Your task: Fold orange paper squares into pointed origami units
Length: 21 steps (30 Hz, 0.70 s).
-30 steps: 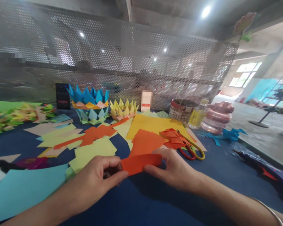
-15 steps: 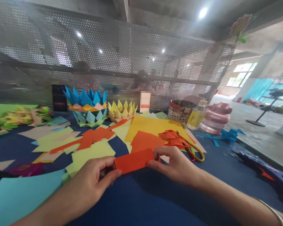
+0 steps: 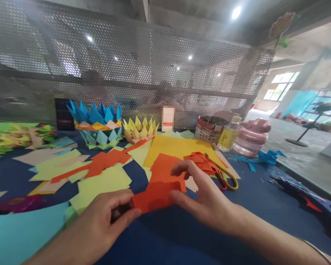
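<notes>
My left hand (image 3: 107, 217) pinches the left end of a folded orange paper strip (image 3: 154, 199) between thumb and fingers, above the dark blue tabletop (image 3: 165, 239). At the strip's other end is my right hand (image 3: 209, 200), its fingers raised and apart from the thumb. The thumb tip lies against or just in front of the strip; I cannot tell which. Behind the strip lies flat orange paper (image 3: 164, 167) on a yellow sheet (image 3: 179, 147). Folded orange pieces (image 3: 201, 162) and yellow-handled scissors (image 3: 231, 180) lie beyond my right hand.
A blue folded-paper piece (image 3: 96, 114) and a yellow one (image 3: 140, 129) stand at the back. Paper scraps (image 3: 105, 182) spread leftward. A woven basket (image 3: 209, 129), a yellow-labelled bottle (image 3: 228, 136) and a pink bottle (image 3: 251, 138) stand right, behind a glue gun (image 3: 309, 198).
My right fingers have lifted off the orange strip and spread from the thumb. My left hand keeps its pinch, and the strip sits slightly lower in view.
</notes>
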Motion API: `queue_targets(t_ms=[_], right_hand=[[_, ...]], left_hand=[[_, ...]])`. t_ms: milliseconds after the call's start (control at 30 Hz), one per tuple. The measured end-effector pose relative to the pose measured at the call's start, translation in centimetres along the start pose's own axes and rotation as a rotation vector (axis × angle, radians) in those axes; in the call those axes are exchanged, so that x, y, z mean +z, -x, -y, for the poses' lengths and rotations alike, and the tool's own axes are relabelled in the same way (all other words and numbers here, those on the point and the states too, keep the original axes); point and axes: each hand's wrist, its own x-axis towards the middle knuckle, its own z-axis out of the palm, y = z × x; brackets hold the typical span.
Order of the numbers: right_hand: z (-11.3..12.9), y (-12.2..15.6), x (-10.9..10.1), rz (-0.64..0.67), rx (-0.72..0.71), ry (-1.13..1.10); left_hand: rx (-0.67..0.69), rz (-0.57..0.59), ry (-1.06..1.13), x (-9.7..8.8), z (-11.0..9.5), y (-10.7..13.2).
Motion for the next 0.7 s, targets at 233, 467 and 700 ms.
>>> queue_targets(t_ms=[233, 467, 700], right_hand=[[0.1, 0.8, 1.1, 0.058, -0.245, 0.129], [0.1, 0.6, 1.1, 0.084, -0.281, 0.123], [0.0, 0.9, 1.4, 0.082, -0.340, 0.148]], left_hand=[[0.040, 0.079, -0.022, 0.4, -0.7, 1.2], [-0.003, 0.128, 0.197, -0.6, -0.9, 1.0], [-0.082, 0.210, 0.336, -0.1, -1.5, 0.7]])
